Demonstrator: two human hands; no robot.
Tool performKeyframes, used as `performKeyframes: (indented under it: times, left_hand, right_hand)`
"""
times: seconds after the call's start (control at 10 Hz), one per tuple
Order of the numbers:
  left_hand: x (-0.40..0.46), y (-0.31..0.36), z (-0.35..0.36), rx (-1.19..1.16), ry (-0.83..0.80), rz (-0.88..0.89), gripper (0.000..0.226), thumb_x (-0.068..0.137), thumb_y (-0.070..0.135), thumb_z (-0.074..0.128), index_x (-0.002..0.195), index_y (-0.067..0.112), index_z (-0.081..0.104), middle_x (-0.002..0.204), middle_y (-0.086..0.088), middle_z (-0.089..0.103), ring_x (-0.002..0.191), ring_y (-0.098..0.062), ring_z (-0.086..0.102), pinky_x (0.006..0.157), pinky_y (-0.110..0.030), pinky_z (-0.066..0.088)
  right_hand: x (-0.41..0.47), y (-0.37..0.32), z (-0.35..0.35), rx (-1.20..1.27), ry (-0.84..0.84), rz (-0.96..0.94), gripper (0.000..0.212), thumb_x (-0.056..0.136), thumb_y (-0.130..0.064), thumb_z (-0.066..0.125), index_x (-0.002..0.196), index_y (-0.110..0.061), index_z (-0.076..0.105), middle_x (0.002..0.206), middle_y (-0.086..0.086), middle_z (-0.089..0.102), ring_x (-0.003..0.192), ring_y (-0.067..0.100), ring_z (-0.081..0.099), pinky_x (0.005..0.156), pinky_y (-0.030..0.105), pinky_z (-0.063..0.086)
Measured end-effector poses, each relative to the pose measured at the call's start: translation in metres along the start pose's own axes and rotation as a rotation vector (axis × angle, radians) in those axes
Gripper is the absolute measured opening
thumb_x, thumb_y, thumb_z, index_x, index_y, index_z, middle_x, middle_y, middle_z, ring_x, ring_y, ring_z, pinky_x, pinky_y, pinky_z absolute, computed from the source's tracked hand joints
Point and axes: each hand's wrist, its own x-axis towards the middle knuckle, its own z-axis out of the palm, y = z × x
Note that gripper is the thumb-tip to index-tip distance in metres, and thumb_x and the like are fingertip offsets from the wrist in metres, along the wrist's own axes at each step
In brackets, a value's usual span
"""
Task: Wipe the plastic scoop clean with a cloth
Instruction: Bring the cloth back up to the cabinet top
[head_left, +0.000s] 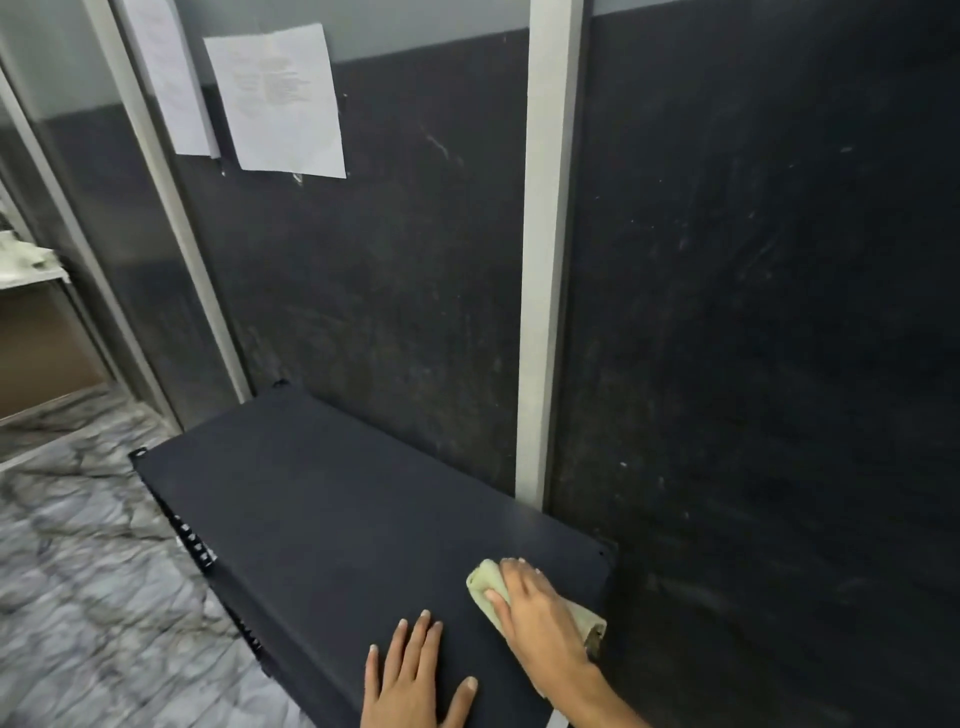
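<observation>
A pale yellow-green cloth (485, 579) lies on the dark flat shelf top (322, 509) near its right end. My right hand (540, 608) presses flat on the cloth, fingers over it, covering most of it. My left hand (415, 675) rests palm down on the shelf top beside it, fingers spread, holding nothing. No plastic scoop shows in the head view.
The shelf stands against a dark scuffed wall (753, 312) with a pale vertical post (545, 260). Two paper sheets (280, 98) are taped to the wall at upper left. Grey marbled floor (78, 571) lies left of the shelf. A doorway frame (156, 218) is at far left.
</observation>
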Motion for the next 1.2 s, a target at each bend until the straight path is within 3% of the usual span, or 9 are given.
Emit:
performKeyframes:
  times: [0.1, 0.2, 0.3, 0.4, 0.5, 0.7, 0.9, 1.0, 1.2]
  left_hand:
    - [0.005, -0.002, 0.007, 0.023, 0.046, 0.022, 0.084, 0.064, 0.072, 0.058, 0.129, 0.019, 0.068, 0.162, 0.019, 0.032, 0.151, 0.005, -0.013, 0.122, -0.03, -0.008]
    - [0.005, -0.004, 0.013, 0.049, 0.107, 0.042, 0.086, 0.067, 0.072, 0.057, 0.133, 0.017, 0.064, 0.163, 0.019, 0.026, 0.152, 0.004, -0.012, 0.123, -0.032, -0.005]
    - [0.0, -0.004, 0.016, 0.097, 0.177, 0.029, 0.086, 0.071, 0.073, 0.054, 0.136, 0.017, 0.064, 0.149, 0.004, 0.056, 0.151, 0.004, -0.014, 0.122, -0.035, 0.0]
    - [-0.002, -0.003, 0.017, 0.128, 0.183, 0.024, 0.084, 0.075, 0.072, 0.052, 0.139, 0.018, 0.06, 0.152, 0.004, 0.051, 0.153, 0.002, -0.007, 0.119, -0.044, 0.015]
    - [-0.002, -0.002, 0.015, 0.154, 0.17, 0.049, 0.082, 0.077, 0.071, 0.049, 0.138, 0.019, 0.061, 0.154, 0.007, 0.041, 0.15, -0.009, 0.021, 0.115, -0.051, 0.025]
    - [0.005, 0.001, 0.023, 0.171, 0.194, 0.071, 0.084, 0.074, 0.071, 0.052, 0.138, 0.018, 0.062, 0.149, 0.003, 0.056, 0.153, 0.0, -0.016, 0.12, -0.043, 0.005]
    - [0.009, 0.008, 0.029, 0.158, 0.216, 0.039, 0.082, 0.083, 0.074, 0.035, 0.139, 0.02, 0.06, 0.159, 0.011, 0.038, 0.153, -0.001, -0.017, 0.12, -0.047, 0.007]
    - [0.008, 0.013, 0.033, 0.118, 0.219, 0.016, 0.087, 0.081, 0.077, 0.026, 0.144, 0.02, 0.046, 0.167, 0.021, -0.003, 0.154, -0.004, -0.014, 0.117, -0.057, 0.02]
    - [0.012, 0.017, 0.036, 0.048, 0.269, 0.039, 0.085, 0.081, 0.078, 0.023, 0.143, 0.022, 0.042, 0.166, 0.023, -0.017, 0.153, -0.001, -0.014, 0.117, -0.055, 0.021]
  right_hand:
    - [-0.009, -0.01, 0.032, -0.054, -0.21, 0.029, 0.063, 0.1, -0.048, 0.027, 0.109, -0.007, 0.074, 0.11, 0.011, 0.075, 0.105, 0.025, 0.07, 0.106, 0.035, 0.03]
    - [-0.021, -0.012, 0.04, -0.075, -0.311, 0.083, 0.081, 0.1, -0.056, 0.01, 0.114, -0.008, 0.074, 0.123, 0.012, 0.07, 0.115, 0.026, 0.066, 0.108, 0.035, 0.013]
    - [-0.021, 0.001, 0.02, -0.054, -0.246, 0.02, 0.07, 0.099, -0.058, 0.021, 0.145, -0.013, 0.048, 0.156, 0.003, 0.034, 0.145, 0.019, 0.031, 0.117, 0.031, 0.004]
    - [-0.023, 0.025, 0.019, -0.077, -0.307, -0.06, 0.071, 0.095, -0.064, 0.026, 0.146, -0.019, 0.047, 0.156, 0.0, 0.039, 0.146, 0.014, 0.027, 0.115, 0.036, 0.001]
    - [-0.019, 0.026, 0.021, -0.063, -0.418, 0.001, 0.068, 0.089, -0.069, 0.039, 0.13, -0.022, 0.065, 0.139, -0.003, 0.06, 0.13, 0.012, 0.053, 0.111, 0.039, 0.009]
    - [0.013, 0.045, 0.011, -0.073, -0.278, -0.072, 0.088, 0.086, -0.074, 0.027, 0.158, -0.026, 0.01, 0.164, -0.01, -0.002, 0.15, 0.005, -0.007, 0.119, 0.036, -0.01]
    - [0.023, 0.063, 0.009, -0.078, -0.287, -0.069, 0.089, 0.084, -0.078, 0.026, 0.158, -0.031, 0.008, 0.163, -0.015, -0.003, 0.149, 0.003, -0.01, 0.119, 0.036, -0.009]
    - [0.019, 0.059, 0.014, -0.088, -0.235, -0.089, 0.086, 0.087, -0.079, 0.026, 0.156, -0.03, 0.021, 0.162, -0.012, 0.01, 0.149, 0.006, 0.001, 0.116, 0.038, -0.003]
    - [0.017, 0.064, 0.025, -0.088, -0.188, -0.073, 0.082, 0.088, -0.079, 0.027, 0.148, -0.025, 0.045, 0.155, -0.008, 0.038, 0.144, 0.011, 0.029, 0.111, 0.04, 0.011]
